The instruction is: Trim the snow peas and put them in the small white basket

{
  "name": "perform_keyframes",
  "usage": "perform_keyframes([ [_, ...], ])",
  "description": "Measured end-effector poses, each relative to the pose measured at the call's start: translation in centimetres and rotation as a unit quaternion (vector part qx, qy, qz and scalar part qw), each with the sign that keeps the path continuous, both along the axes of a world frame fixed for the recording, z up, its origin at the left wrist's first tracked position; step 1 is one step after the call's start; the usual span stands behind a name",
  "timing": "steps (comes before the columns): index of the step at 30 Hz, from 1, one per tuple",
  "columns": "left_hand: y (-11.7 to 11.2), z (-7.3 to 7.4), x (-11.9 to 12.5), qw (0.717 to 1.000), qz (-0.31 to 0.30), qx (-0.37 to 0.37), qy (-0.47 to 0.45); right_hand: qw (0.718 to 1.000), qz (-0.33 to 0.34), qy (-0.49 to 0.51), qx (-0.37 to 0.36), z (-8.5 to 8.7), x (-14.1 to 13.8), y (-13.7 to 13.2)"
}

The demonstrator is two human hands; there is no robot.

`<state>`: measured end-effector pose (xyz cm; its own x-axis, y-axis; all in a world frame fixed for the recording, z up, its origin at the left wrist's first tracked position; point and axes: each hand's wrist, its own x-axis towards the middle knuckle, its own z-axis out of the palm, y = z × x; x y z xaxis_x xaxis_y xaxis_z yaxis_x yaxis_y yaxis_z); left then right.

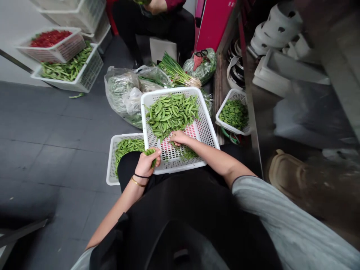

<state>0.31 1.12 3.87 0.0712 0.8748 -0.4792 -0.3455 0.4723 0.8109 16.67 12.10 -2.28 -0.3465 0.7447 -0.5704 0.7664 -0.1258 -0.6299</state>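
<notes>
A white perforated basket (208, 127) rests on my lap, with a heap of green pea pods (171, 112) in its far half. At the basket's near left corner, my left hand (146, 162) is closed around several pea pods (150, 152). Over the basket's middle, my right hand (179, 138) has its fingers pinched together; whatever is between them is too small to make out. Below my right forearm lies a small pile of green trimmings (188, 153). Left of my knee, a second white basket (111, 161) on the floor holds more pods (128, 148).
Beyond the lap basket lie bagged greens (122, 90), spring onions (177, 71) and a bag with red-handled scissors (200, 60) on it. A small basket of leafy greens (234, 114) stands right, beside a metal shelf. A person (157, 22) sits opposite. Stacked baskets (84, 75) stand at left.
</notes>
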Motion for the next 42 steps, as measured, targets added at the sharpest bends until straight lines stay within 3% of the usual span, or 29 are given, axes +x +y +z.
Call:
perform_keyframes([
  [3,0.3,-0.5,0.9,0.994,0.001,0.031,0.1,0.987,-0.034,0.154,-0.041,1.9,1.4,-2.9],
  [5,0.4,-0.5,1.6,0.991,-0.028,0.058,0.121,0.963,-0.05,0.259,-0.059,3.6,1.9,-4.8],
  [7,0.3,-0.3,2.0,0.989,-0.048,0.075,0.121,0.955,-0.026,0.293,-0.033,5.2,2.4,-6.0],
  [9,0.2,0.1,2.1,0.987,-0.065,0.079,0.121,0.964,0.038,0.257,0.06,6.8,3.1,-6.4],
  [11,0.0,0.7,2.1,0.987,-0.088,0.075,0.114,0.955,0.13,0.18,0.199,8.3,3.8,-6.3],
  [14,-0.3,1.6,2.1,0.99,-0.11,0.063,0.058,0.899,0.244,0.054,0.36,10.2,4.4,-6.0],
  [17,-0.4,2.5,2.5,0.994,-0.103,0.043,-0.007,0.867,0.276,-0.019,0.416,11.4,4.2,-6.5],
  [24,-0.2,3.1,4.2,0.996,0.001,-0.037,-0.085,0.867,0.202,-0.098,0.444,11.0,2.9,-8.3],
  [29,-0.2,2.2,3.3,0.995,0.092,0.026,-0.011,0.902,0.129,-0.139,0.387,10.8,6.8,-7.3],
  [32,-0.3,1.9,3.0,0.993,0.081,0.066,0.052,0.923,0.116,-0.161,0.331,11.2,8.2,-6.7],
  [34,-0.4,1.9,3.2,0.991,0.06,0.08,0.088,0.926,0.126,-0.109,0.339,11.3,7.5,-6.8],
  [38,-0.5,1.8,3.4,0.986,0.049,0.096,0.129,0.925,0.22,-0.028,0.309,10.7,4.8,-7.2],
  [42,-0.6,1.7,2.8,0.981,0.025,0.086,0.17,0.933,0.219,0.015,0.284,10.3,4.8,-7.0],
])
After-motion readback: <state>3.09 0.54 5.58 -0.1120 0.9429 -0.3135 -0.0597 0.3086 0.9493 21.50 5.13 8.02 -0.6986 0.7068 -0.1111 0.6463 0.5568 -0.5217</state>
